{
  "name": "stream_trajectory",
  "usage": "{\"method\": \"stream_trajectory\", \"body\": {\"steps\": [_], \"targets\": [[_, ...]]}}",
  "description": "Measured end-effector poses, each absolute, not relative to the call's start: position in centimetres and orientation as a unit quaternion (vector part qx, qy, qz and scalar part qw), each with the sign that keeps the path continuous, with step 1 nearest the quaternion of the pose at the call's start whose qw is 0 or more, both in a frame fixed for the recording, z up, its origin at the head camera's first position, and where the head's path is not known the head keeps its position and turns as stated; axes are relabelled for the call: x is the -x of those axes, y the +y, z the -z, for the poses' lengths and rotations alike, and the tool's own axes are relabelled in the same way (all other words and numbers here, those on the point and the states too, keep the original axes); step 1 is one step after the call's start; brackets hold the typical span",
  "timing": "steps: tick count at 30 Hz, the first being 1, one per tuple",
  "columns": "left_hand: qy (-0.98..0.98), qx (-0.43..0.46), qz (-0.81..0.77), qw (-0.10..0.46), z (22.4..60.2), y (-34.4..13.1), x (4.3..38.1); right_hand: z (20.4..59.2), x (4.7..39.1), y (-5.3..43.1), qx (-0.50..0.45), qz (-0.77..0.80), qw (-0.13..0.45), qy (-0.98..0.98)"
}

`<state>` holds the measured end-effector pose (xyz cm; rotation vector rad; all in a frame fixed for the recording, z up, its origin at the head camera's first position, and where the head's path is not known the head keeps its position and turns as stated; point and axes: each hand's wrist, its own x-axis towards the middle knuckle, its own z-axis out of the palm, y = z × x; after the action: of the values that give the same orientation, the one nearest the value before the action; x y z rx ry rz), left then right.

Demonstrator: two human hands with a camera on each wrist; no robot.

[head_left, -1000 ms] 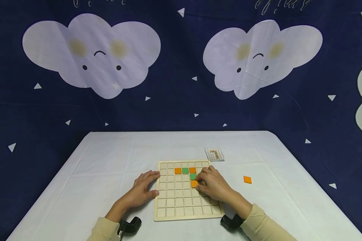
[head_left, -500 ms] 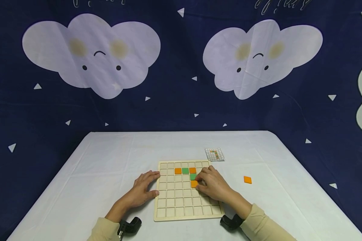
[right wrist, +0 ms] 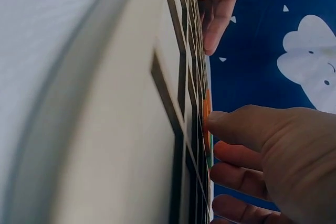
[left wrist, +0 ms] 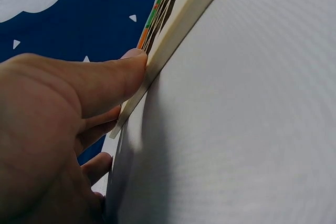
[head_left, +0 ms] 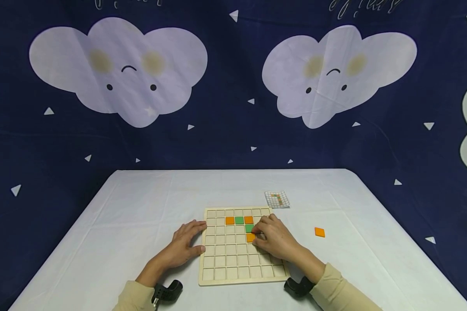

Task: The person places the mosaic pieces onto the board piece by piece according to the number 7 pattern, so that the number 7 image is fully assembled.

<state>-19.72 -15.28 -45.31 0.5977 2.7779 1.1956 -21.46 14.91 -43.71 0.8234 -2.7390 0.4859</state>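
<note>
On the white table (head_left: 140,198) I see the left hand (head_left: 183,244), fingers loose, touching the board (head_left: 231,249), likely to keep it still, and one orange tile (head_left: 250,237) in its square by the right hand (head_left: 275,236), maybe pinched, I can't tell.

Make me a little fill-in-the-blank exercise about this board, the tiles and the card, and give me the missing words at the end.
1. The left hand touches the ____ edge of the wooden board.
2. Read from left to right, the row of three tiles goes orange, ____, orange.
3. The loose tile lying on the white table is coloured ____.
4. The patterned card lies near the board's far ____ corner.

Missing words: left; green; orange; right.
</note>
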Motion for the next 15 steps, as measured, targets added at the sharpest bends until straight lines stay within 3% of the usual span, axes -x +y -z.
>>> {"method": "stream_trajectory", "body": {"steps": [15], "targets": [[0.9, -0.187, -0.392, 0.027, 45.19, -15.26, 19.53, 43.47, 21.17, 15.34, -0.27, -0.165, 0.129, -0.94]]}}
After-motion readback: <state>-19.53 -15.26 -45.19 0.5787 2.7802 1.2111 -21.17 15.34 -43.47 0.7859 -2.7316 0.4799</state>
